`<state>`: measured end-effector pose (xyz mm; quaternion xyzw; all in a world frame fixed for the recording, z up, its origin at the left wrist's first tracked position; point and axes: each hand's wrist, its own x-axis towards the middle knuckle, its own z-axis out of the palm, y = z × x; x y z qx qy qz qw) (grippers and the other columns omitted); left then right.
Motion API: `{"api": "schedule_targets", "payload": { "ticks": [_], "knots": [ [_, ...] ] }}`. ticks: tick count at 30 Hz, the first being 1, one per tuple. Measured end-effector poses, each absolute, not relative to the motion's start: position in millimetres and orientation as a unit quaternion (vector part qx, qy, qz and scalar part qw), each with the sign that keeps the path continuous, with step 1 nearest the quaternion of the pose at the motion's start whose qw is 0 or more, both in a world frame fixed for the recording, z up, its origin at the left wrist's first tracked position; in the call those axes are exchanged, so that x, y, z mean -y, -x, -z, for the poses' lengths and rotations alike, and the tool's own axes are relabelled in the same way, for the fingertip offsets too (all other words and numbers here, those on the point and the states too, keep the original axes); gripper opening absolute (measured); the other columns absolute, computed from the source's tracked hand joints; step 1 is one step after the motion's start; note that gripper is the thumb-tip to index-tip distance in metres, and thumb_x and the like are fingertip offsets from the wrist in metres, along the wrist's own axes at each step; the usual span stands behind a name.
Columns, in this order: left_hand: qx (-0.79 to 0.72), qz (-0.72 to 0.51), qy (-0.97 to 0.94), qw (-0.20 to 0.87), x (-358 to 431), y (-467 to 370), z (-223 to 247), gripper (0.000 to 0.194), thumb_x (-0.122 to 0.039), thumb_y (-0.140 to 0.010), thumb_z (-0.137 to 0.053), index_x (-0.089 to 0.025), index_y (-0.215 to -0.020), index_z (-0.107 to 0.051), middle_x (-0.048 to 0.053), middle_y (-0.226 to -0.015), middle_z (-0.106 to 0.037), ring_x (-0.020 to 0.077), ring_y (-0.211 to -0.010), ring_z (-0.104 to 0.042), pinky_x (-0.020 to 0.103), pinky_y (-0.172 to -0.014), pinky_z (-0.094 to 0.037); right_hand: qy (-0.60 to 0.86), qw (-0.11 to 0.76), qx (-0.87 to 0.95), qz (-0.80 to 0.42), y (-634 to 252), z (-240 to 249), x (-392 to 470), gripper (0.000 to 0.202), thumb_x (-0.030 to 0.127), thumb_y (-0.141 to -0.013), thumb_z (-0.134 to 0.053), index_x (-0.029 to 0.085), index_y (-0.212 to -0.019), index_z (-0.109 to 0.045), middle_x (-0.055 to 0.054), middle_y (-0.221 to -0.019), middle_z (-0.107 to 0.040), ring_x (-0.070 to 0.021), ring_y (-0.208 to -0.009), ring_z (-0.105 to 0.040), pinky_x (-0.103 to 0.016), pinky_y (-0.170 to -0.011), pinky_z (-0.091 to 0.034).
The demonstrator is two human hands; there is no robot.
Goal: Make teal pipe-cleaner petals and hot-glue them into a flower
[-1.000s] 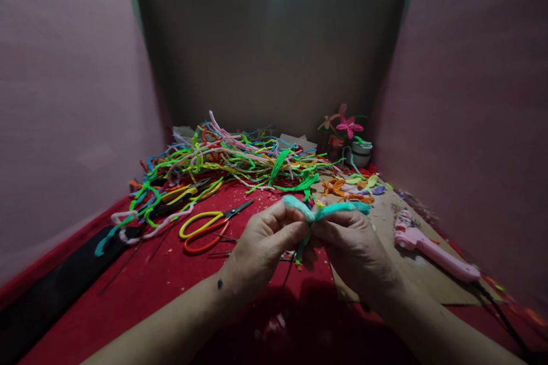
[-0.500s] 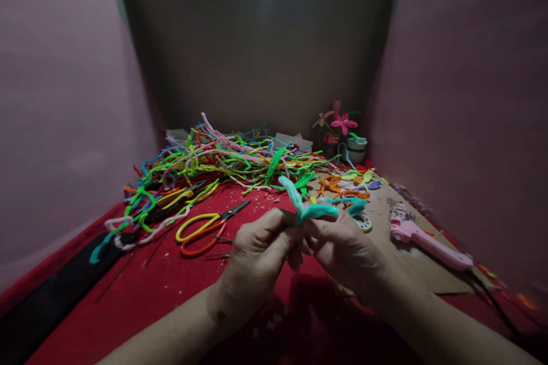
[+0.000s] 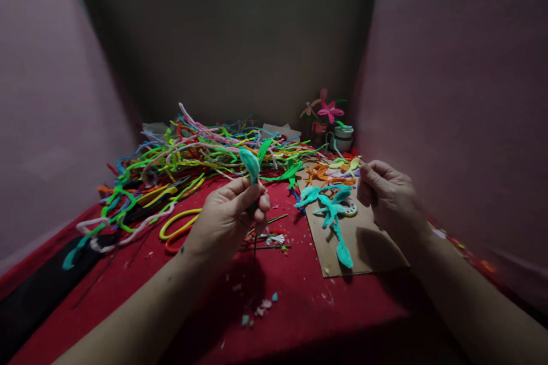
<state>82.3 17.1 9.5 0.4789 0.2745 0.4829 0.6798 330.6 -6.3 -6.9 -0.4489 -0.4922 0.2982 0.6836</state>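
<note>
My left hand (image 3: pixel 233 208) is closed in a pinch round a turquoise pipe-cleaner petal (image 3: pixel 250 164), which stands upright above the thumb. A thin dark stem runs down below the fingers. Off to the right, my right hand (image 3: pixel 389 197) is raised over the cardboard with its fingers curled together; whatever is in them, if anything, is too small or hidden to name. Between the hands, several joined turquoise pipe-cleaner petals (image 3: pixel 329 208) lie on the cardboard sheet (image 3: pixel 363 262), partly over a pale disc with holes (image 3: pixel 351 207).
A heap of coloured pipe cleaners (image 3: pixel 214 148) fills the back left. Scissors (image 3: pixel 177 228) lie partly behind my left forearm, near yellow-handled pliers (image 3: pixel 160 195). Pipe-cleaner flowers (image 3: pixel 329 111) and a small pot (image 3: pixel 343 138) stand at the back right. Scraps (image 3: pixel 264 307) dot the red cloth.
My hands have moved apart, the left keeping a turquoise petal, the right going right and up. The view has shifted right. The turquoise petals on the cardboard now show; the pink glue gun is hidden.
</note>
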Motion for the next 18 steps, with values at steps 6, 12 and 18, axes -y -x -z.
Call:
{"api": "schedule_targets", "payload": {
  "ticks": [6,12,18],
  "knots": [
    [-0.288,-0.469,-0.472,0.689,-19,-82,-7,0.011,-0.019,-0.075,-0.06,-0.014,-0.071,-0.052,0.0,-0.06,-0.056,0.0036,-0.046,-0.047,0.015,-0.044,-0.04,0.579,0.578,0.538,-0.203,-329,9,16,0.044,0.043,-0.082,-0.048,0.018,-0.046,-0.039,0.005,-0.04,-0.034,-0.0064,-0.038,-0.03,-0.022,-0.039,-0.025],
    [-0.296,-0.455,-0.471,0.695,-19,-83,-6,0.015,-0.023,-0.074,-0.062,-0.013,-0.073,-0.051,-0.001,-0.058,-0.055,0.003,-0.043,-0.045,0.014,-0.041,-0.038,0.582,0.594,0.534,-0.153,-337,19,7,0.011,0.029,-0.077,-0.053,0.018,-0.073,-0.053,0.004,-0.054,-0.046,-0.0087,-0.046,-0.041,-0.021,-0.043,-0.032],
    [-0.295,-0.442,-0.476,0.7,-17,-83,-4,0.018,-0.026,-0.072,-0.063,-0.014,-0.075,-0.051,-0.002,-0.059,-0.055,0.0034,-0.043,-0.044,0.016,-0.041,-0.037,0.641,0.466,0.61,-0.02,-346,33,-2,0.012,0.021,-0.073,-0.051,0.018,-0.075,-0.063,-0.003,-0.07,-0.063,-0.0158,-0.065,-0.056,-0.029,-0.064,-0.042]
  ]
}}
